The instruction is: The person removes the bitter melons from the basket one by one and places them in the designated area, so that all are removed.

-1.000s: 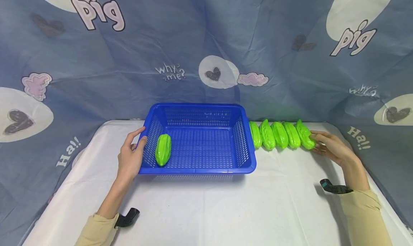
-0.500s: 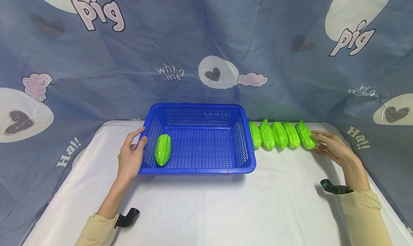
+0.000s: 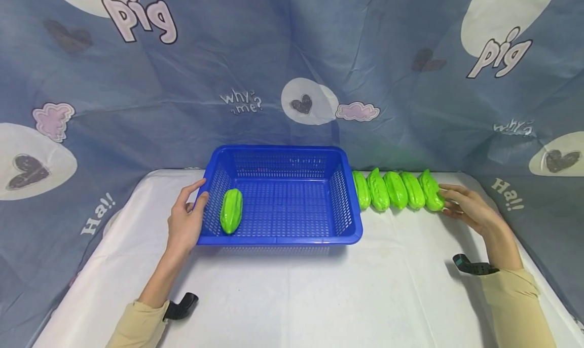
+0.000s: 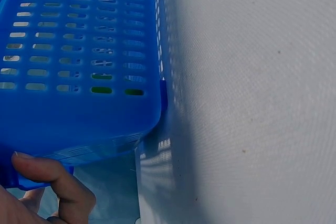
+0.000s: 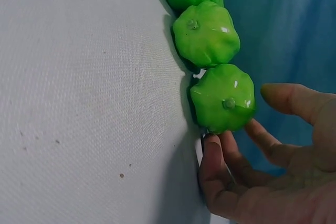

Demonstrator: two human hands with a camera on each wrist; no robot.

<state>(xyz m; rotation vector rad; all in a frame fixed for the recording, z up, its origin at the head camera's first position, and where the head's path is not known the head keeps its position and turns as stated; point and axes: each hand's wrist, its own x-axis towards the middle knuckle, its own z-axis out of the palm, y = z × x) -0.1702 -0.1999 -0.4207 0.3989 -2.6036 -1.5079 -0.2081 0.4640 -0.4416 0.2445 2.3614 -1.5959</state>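
Observation:
A blue perforated plastic basket [image 3: 278, 240] stands on the white-covered table. My left hand [image 3: 186, 221] holds its left rim between thumb and fingers; the left wrist view shows the thumb on the rim beside the slotted wall. Inside, near the left wall, lies one glossy green ribbed gourd [image 3: 231, 211]. Several similar gourds stand side by side to the right of the basket. At the rightmost gourd [image 5: 223, 98] is my right hand [image 3: 467, 208], its fingertips touching the gourd's outer side. The right wrist view shows the thumb [image 5: 291, 98] apart from that gourd.
A blue printed cloth [image 3: 255, 59] rises behind the table and at both sides. The white tablecloth [image 3: 292, 297] extends in front of the basket. The leftmost gourd of the row [image 3: 362, 191] is partly hidden by the basket's right rim.
The rightmost gourd has shifted and turned very slightly under my right fingertips. My left hand and the basket have stayed in place.

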